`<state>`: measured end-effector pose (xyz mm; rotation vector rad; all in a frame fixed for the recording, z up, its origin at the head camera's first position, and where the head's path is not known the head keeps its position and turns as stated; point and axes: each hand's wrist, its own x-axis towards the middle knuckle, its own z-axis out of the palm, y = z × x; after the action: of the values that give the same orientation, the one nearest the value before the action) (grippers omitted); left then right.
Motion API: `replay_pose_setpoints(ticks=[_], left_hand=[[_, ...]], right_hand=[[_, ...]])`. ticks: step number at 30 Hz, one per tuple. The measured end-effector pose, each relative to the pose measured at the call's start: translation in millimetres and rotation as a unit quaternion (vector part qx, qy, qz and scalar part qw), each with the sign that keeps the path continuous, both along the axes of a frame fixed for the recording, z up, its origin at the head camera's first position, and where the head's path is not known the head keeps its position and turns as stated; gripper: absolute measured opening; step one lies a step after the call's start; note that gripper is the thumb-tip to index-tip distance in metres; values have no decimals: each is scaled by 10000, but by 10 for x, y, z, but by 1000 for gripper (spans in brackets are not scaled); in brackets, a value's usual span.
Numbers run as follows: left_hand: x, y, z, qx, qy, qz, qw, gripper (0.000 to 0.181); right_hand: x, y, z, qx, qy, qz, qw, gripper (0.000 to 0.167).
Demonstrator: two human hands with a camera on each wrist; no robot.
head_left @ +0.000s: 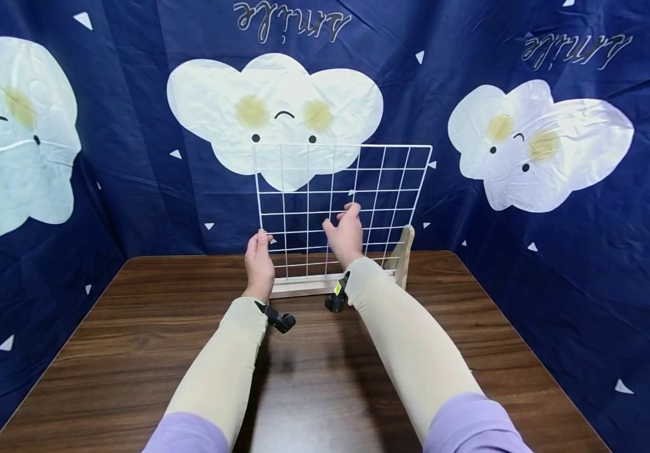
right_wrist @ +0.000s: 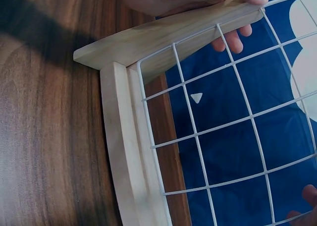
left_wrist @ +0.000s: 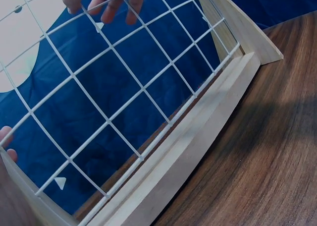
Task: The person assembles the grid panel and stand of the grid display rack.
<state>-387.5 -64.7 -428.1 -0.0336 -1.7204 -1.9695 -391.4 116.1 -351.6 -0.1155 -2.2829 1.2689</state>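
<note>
A white wire grid panel (head_left: 319, 202) stands upright in a pale wooden stand (head_left: 308, 288) on the table. My left hand (head_left: 259, 264) grips the stand's left side piece (right_wrist: 163, 40) at its upper end, beside the panel's left edge. In the right wrist view its thumb lies on the near side and its fingertips (right_wrist: 232, 41) show behind. My right hand (head_left: 347, 234) is at the middle of the panel, thumb and fingers apart and loosely bent. Its fingers (left_wrist: 111, 5) are close to the wires; whether they touch cannot be told.
The brown wood-grain table (head_left: 302, 390) lies under the stand. The stand's right side piece (head_left: 406, 255) rises at the panel's right end. A dark blue curtain (head_left: 138, 157) with white clouds and triangles hangs around the table. Each wrist wears a small black camera (head_left: 280, 319).
</note>
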Motion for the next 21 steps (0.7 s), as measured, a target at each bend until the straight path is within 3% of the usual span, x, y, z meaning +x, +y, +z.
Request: replay_pose_setpoints(ticks=[12, 19, 21], left_hand=[[-9, -1, 23, 41, 64, -80, 9999, 39], [312, 38, 293, -57, 46, -77, 9999, 36], [358, 47, 326, -77, 41, -62, 9999, 35]], right_hand=[[10, -7, -82, -18, -112, -16, 9999, 54], [12, -6, -97, 20, -132, -59, 9999, 55], [7, -5, -103, 33, -108, -71, 9999, 57]])
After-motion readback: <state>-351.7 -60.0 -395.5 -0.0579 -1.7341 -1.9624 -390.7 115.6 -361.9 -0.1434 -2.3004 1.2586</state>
